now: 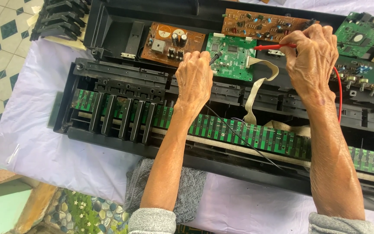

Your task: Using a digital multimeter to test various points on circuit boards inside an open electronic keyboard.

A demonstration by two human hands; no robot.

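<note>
While both hands probe the green circuit board (231, 55):
left hand (194, 80) pinches black probe (215, 57); right hand (310, 60) grips red probe (273, 46).

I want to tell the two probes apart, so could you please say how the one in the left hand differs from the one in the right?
The left hand holds a black probe with a black lead, pointing toward the green board. The right hand holds a red probe with a red lead, lying nearly level, tip leftward. Both are slim, handheld and wired.

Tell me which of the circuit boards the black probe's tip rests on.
The small green board in the middle, where the left hand points the black probe. The brown boards on either side go untouched; the right hand holds the red probe.
</note>
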